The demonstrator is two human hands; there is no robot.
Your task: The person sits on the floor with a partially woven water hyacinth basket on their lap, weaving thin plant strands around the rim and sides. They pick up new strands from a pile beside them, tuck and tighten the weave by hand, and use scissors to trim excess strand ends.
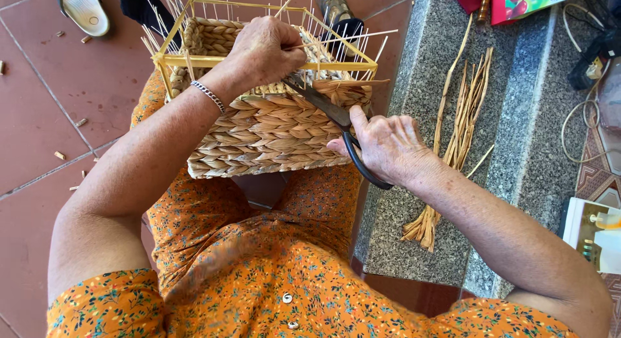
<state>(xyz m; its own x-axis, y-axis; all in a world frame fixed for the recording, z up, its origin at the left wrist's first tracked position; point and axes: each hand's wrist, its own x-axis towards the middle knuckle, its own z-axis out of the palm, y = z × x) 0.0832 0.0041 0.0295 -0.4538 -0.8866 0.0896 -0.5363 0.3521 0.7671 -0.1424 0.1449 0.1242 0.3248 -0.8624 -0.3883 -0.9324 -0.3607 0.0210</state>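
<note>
Floor (39, 118): red tile at far left, scattered with short cut stubs of straw; a sandal lies at the top edge.
Left hand (268, 50): fingers curled shut over the top of the basket frame, thumb side toward the body. The grip appears to pin the work against the lap so it does not shift under the blades.
Bracelet (208, 95): silver chain on the left wrist.
Woven basket (272, 128): rests on the lap, tipped so its open mouth faces away from the person and its plaited side wall faces the camera. Long axis runs left to right across the knees. Yellow frame (194, 62) bounds the rim; thin upright stakes project beyond it.
Loose straw ends (352, 86): a fanned tuft at the upper right corner of the basket, pointing right, lying at the blade tips.
Scissors (326, 108): dark blades, long axis diagonal, tips aimed up-left toward the rim, handle loop down-right. Whether the blades are parted cannot be told.
Right hand (388, 147): fingers closed through and round the black handle loop, thumb on top, wrist in line with the blades for leverage.
Straw bundle (462, 128): spare strands on the grey stone step (517, 150), long axis near vertical in frame, within reach of the right hand.
</note>
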